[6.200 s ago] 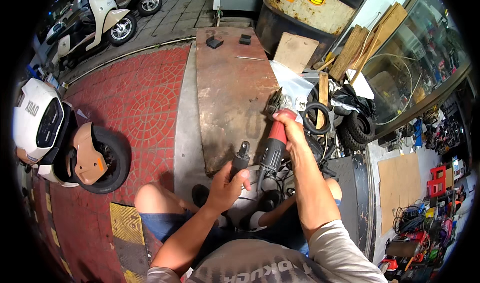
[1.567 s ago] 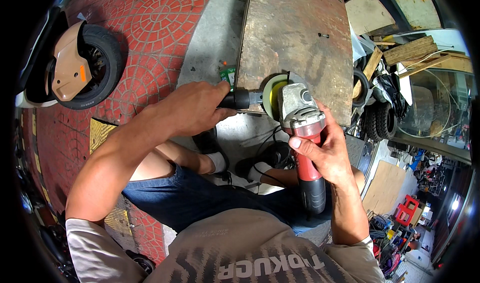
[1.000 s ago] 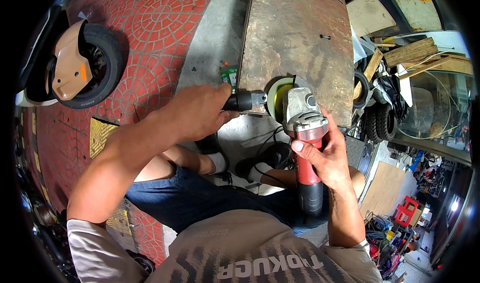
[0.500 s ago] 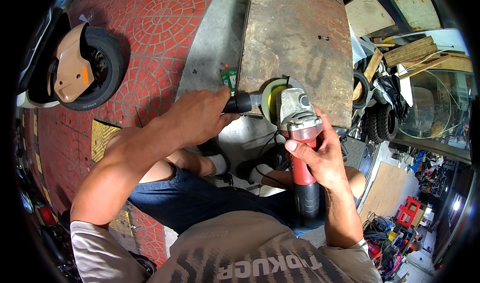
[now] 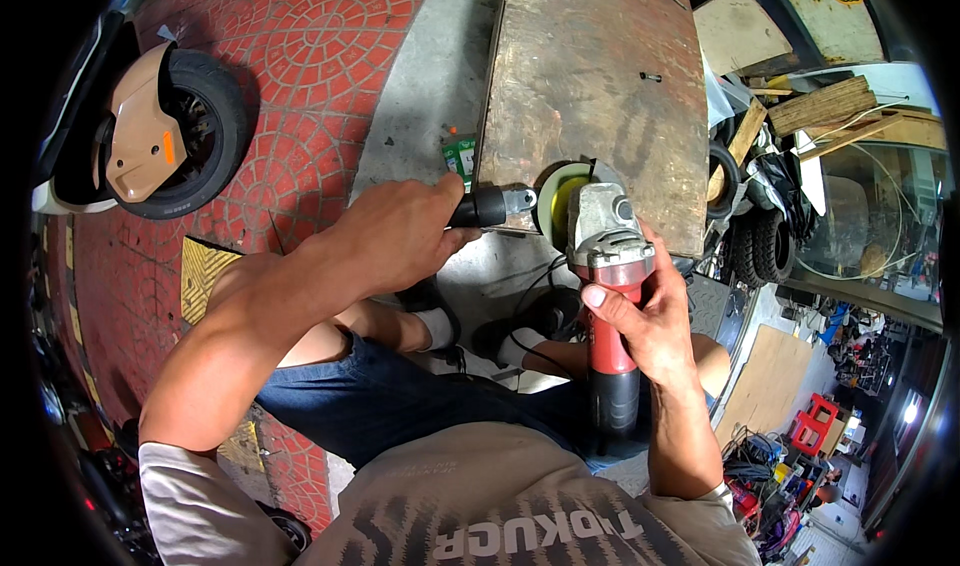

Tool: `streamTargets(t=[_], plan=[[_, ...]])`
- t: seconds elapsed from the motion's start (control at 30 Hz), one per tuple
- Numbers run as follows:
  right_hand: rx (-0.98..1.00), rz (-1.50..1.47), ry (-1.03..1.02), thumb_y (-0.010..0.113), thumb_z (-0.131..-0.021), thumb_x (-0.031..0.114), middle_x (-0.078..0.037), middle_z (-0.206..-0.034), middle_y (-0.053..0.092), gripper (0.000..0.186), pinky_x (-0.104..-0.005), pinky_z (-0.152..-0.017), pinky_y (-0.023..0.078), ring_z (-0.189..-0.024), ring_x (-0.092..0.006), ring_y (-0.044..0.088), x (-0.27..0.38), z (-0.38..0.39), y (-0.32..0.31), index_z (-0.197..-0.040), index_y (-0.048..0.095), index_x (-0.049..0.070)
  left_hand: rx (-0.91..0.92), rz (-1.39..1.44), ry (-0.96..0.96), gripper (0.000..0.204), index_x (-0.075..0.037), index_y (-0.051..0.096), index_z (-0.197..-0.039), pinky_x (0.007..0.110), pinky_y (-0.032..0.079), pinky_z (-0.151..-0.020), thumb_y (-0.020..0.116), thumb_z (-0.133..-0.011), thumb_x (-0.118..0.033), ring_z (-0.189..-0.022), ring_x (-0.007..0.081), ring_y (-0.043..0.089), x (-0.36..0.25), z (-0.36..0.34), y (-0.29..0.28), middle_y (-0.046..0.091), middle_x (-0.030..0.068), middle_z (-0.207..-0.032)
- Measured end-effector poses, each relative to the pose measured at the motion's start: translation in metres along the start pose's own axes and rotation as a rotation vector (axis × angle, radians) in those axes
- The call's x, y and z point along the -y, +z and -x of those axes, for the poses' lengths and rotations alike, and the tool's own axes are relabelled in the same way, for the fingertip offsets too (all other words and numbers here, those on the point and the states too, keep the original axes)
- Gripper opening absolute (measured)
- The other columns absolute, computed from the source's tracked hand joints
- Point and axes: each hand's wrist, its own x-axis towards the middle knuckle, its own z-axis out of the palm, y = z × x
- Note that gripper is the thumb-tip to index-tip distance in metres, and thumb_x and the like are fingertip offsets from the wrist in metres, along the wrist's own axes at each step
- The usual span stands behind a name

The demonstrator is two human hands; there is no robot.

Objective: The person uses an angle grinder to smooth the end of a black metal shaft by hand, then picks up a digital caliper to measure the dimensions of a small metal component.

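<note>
My left hand (image 5: 395,231) is closed around a black cylindrical part (image 5: 478,208) lying sideways over the bench's near edge. A metal end with a hole (image 5: 521,201) sticks out of it to the right. My right hand (image 5: 660,316) wraps the body of a red and black angle grinder (image 5: 607,341), its thumb along the top. The grinder's silver head points away from me, and its pale green disc (image 5: 553,206) stands on edge, a small gap from the metal end. The left fingers' far side is hidden.
Under the tool lies a worn wooden bench top (image 5: 590,56) with a small dark bolt-like piece (image 5: 651,77). A green packet (image 5: 460,158) sits at its left edge. Wood scraps (image 5: 825,104) and small tyres (image 5: 770,246) are right; a scooter's front wheel (image 5: 215,136) is left.
The grinder has shifted slightly right, so its disc has come away from the metal end, whose hole now shows. My left hand and the black part have hardly moved.
</note>
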Motion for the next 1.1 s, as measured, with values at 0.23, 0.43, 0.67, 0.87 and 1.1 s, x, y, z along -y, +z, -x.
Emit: streamTargets(t=[0.23,0.43,0.67,0.87,1.1], plan=[[0.005,0.003,-0.01,0.092,-0.089,0.008,-0.012,-0.129,0.073,0.091,-0.0361,-0.105,0.056,-0.116,-0.0187,0.07,0.0008,0.0,0.0006,-0.163,0.041,-0.005,-0.006,-0.008,0.001,0.04,0.005,0.058,-0.115,0.062,0.054,-0.078,0.074,-0.102,-0.029,-0.089,0.0541,0.07,0.0009,0.0004,0.0008,0.071,0.0307,-0.086],[0.004,-0.008,-0.029,0.092,-0.089,0.007,-0.012,-0.128,0.073,0.089,-0.0356,-0.105,0.056,-0.115,-0.0184,0.07,0.0006,-0.0014,0.0014,-0.162,0.042,-0.004,0.005,-0.008,-0.003,0.039,0.005,0.058,-0.114,0.062,0.054,-0.078,0.075,-0.101,-0.028,-0.089,0.0544,0.07,-0.0012,-0.0007,-0.0019,0.072,0.0311,-0.087],[0.0,-0.021,-0.016,0.091,-0.09,0.006,-0.011,-0.129,0.072,0.088,-0.0354,-0.104,0.056,-0.116,-0.0178,0.07,-0.0012,-0.0009,-0.0004,-0.162,0.042,-0.004,0.026,-0.004,-0.006,0.039,0.005,0.057,-0.115,0.062,0.055,-0.078,0.074,-0.101,-0.027,-0.09,0.0543,0.07,-0.0007,-0.0014,-0.0041,0.072,0.031,-0.087],[0.017,0.023,-0.042,0.092,-0.089,0.006,-0.01,-0.128,0.073,0.088,-0.0349,-0.104,0.055,-0.115,-0.0171,0.069,0.0022,-0.0026,0.003,-0.162,0.043,-0.003,0.031,-0.009,-0.005,0.04,0.005,0.057,-0.116,0.061,0.055,-0.079,0.074,-0.101,-0.027,-0.091,0.054,0.07,0.0009,-0.0013,-0.0028,0.072,0.031,-0.089],[0.043,0.003,-0.025,0.092,-0.089,0.006,-0.01,-0.126,0.073,0.087,-0.0343,-0.103,0.055,-0.114,-0.0171,0.069,-0.0005,-0.002,0.0046,-0.161,0.044,-0.003,0.029,-0.009,-0.005,0.041,0.005,0.057,-0.115,0.061,0.055,-0.078,0.075,-0.101,-0.029,-0.091,0.0541,0.07,-0.0005,-0.0019,-0.0034,0.072,0.0312,-0.089]])
